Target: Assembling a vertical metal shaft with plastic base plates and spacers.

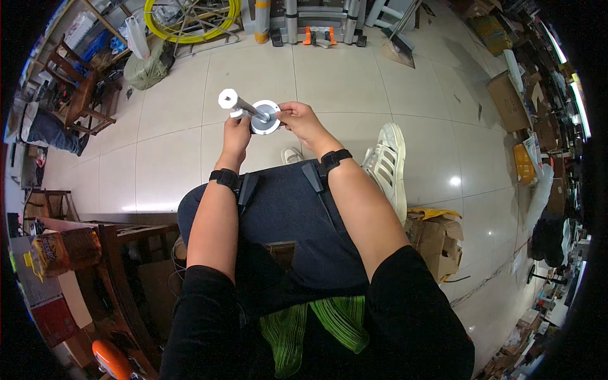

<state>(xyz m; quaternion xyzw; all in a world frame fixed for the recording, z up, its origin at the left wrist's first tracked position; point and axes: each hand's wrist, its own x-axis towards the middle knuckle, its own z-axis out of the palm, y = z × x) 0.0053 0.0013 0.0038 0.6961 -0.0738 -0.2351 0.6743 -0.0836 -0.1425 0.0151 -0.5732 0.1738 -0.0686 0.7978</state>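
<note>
Above my knees I hold a metal-looking piece: a round grey disc [267, 125] with a white rim, and a rod [250, 109] rising from its middle. A white many-sided cap [228, 98] ends the rod. My left hand [237, 134] is closed at the near left of the piece, thumb up by a small white round part; its other fingers are largely hidden. At the disc's right edge, my right hand [301, 119] pinches the rim between thumb and fingers. Black straps circle both wrists.
Tiled floor [335, 82] lies beyond my hands. A yellow cable reel [190, 39] and a folded ladder [316, 25] stand at the far side. To the left are a wooden chair [85, 95] and bench; cardboard boxes [437, 244] lie by my right leg.
</note>
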